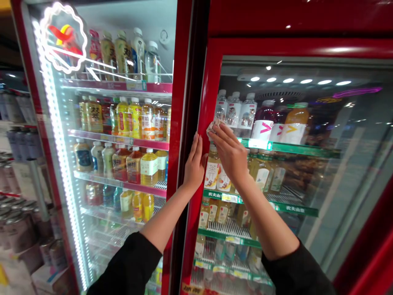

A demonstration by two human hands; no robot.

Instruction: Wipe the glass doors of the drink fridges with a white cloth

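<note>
My right hand (230,151) presses a crumpled pale cloth (212,129) against the left edge of the glass door, where it meets the red frame. The fingers lie over the cloth and hide part of it. Just left of it, my left hand (195,166) rests on the red door frame (211,88), its fingers stretched upward and holding nothing. Behind the glass door (331,119) stand bottles on shelves with green edge strips. White-labelled bottles (247,110) are nearest to my right hand.
On the left, a second red-framed fridge (181,102) holds rows of drink bottles (129,116) and has a bright light strip (58,147). A dark gap (196,61) separates the two fridges. Stacked cans (21,225) stand at the far left.
</note>
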